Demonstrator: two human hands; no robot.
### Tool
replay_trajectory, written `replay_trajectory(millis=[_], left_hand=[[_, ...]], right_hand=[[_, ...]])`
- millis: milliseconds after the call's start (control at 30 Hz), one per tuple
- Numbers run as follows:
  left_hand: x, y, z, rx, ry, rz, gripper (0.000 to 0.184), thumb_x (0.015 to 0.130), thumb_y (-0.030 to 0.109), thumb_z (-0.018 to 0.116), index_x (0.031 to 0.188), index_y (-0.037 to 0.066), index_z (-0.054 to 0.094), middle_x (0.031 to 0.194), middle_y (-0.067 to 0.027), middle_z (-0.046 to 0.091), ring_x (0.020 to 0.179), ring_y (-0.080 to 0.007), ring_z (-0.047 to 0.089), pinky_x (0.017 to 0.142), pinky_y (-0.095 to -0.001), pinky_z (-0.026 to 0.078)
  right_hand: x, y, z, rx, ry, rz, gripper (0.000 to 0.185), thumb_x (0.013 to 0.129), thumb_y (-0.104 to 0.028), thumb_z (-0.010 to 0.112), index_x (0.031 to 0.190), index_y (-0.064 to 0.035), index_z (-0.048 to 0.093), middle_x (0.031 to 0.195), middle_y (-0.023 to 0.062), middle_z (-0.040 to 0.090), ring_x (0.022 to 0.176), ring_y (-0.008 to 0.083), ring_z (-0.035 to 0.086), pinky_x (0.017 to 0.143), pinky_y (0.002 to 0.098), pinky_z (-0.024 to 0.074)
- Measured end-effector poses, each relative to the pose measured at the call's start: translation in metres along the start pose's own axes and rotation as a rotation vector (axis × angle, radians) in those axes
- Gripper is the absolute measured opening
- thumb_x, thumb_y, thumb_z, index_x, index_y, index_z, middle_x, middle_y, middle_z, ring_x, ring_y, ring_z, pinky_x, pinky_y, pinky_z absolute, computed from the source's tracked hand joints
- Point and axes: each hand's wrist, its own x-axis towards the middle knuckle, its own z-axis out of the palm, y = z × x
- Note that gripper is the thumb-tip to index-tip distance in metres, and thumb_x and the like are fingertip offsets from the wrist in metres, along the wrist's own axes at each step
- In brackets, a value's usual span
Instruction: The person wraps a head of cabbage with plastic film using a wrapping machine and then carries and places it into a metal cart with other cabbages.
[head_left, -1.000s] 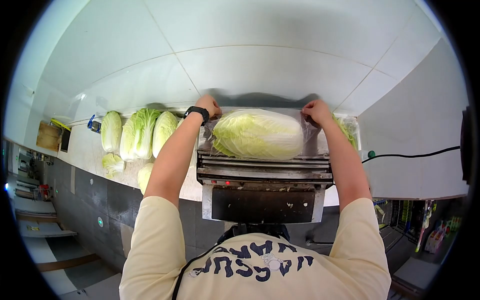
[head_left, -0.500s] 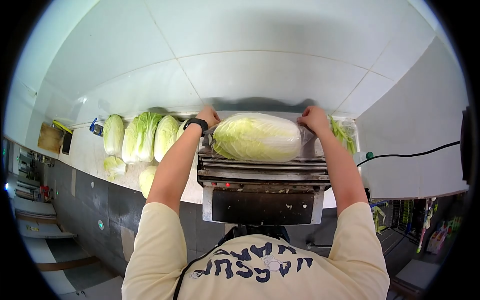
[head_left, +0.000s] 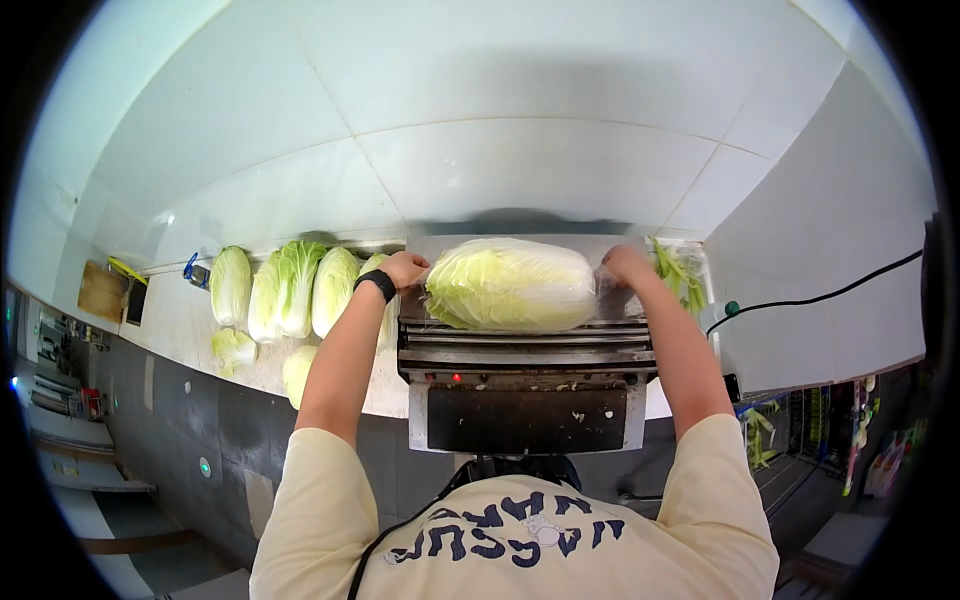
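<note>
A large napa cabbage (head_left: 510,284) lies sideways on the metal top of a wrapping machine (head_left: 525,350), with clear plastic film around it. At its left end my left hand (head_left: 405,268) has its fingers closed on the edge of the film (head_left: 424,280). By the right end, my right hand (head_left: 625,265) is also closed, its fingertips at the film there; they are slightly blurred. A red light (head_left: 457,378) glows on the machine's front.
Several more napa cabbages (head_left: 230,285) stand along the counter to the left, near a loose leaf piece (head_left: 233,348). Green trimmings (head_left: 680,275) lie in a tray at the right. A black cable (head_left: 810,312) runs to the right wall.
Both hands have come nearer to me from beyond the cabbage's far edge, down along its two ends. The view has tilted slightly. The cabbage stays on the machine.
</note>
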Motion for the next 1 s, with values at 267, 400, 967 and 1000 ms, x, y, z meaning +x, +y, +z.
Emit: replay_trajectory(millis=[267, 400, 967, 1000], left_hand=[[-0.054, 0.075, -0.028, 0.381, 0.408, 0.344, 0.030, 0.085, 0.030, 0.071, 0.095, 0.001, 0.073, 0.085, -0.0165, 0.072, 0.079, -0.0295, 0.069, 0.075, -0.0410, 0.054], [-0.050, 0.172, 0.031, 0.427, 0.235, 0.721, 0.060, 0.096, 0.053, 0.059, 0.129, 0.004, 0.064, 0.124, -0.0222, 0.066, 0.118, -0.0375, 0.061, 0.102, -0.0417, 0.047], [-0.023, 0.176, 0.026, -0.078, -0.300, 0.016, 0.081, 0.095, 0.070, 0.049, 0.141, 0.004, 0.057, 0.141, -0.0137, 0.058, 0.123, -0.0214, 0.057, 0.106, -0.0299, 0.042], [-0.019, 0.167, 0.025, -0.114, -0.285, 0.015, 0.079, 0.095, 0.070, 0.050, 0.140, 0.004, 0.059, 0.139, -0.0131, 0.060, 0.121, -0.0199, 0.058, 0.105, -0.0292, 0.043]], right_hand=[[-0.023, -0.019, -0.016, 0.028, -0.179, 0.063, 0.038, 0.068, -0.038, 0.075, 0.075, -0.0007, 0.076, 0.070, 0.0152, 0.072, 0.061, 0.0280, 0.068, 0.059, 0.0391, 0.0545], [-0.015, -0.020, -0.014, -0.016, -0.166, 0.009, 0.041, 0.071, -0.041, 0.078, 0.069, -0.0003, 0.073, 0.068, 0.0142, 0.070, 0.058, 0.0282, 0.065, 0.058, 0.0398, 0.0525], [-0.089, -0.085, -0.024, 0.992, 0.095, -0.479, 0.042, 0.102, -0.037, 0.059, 0.131, -0.0069, 0.064, 0.122, 0.0085, 0.067, 0.114, 0.0176, 0.059, 0.101, 0.0318, 0.0448], [-0.093, -0.088, -0.018, 1.010, 0.012, -0.436, 0.043, 0.103, -0.038, 0.057, 0.132, -0.0069, 0.064, 0.123, 0.0088, 0.067, 0.116, 0.0177, 0.058, 0.102, 0.0318, 0.0442]])
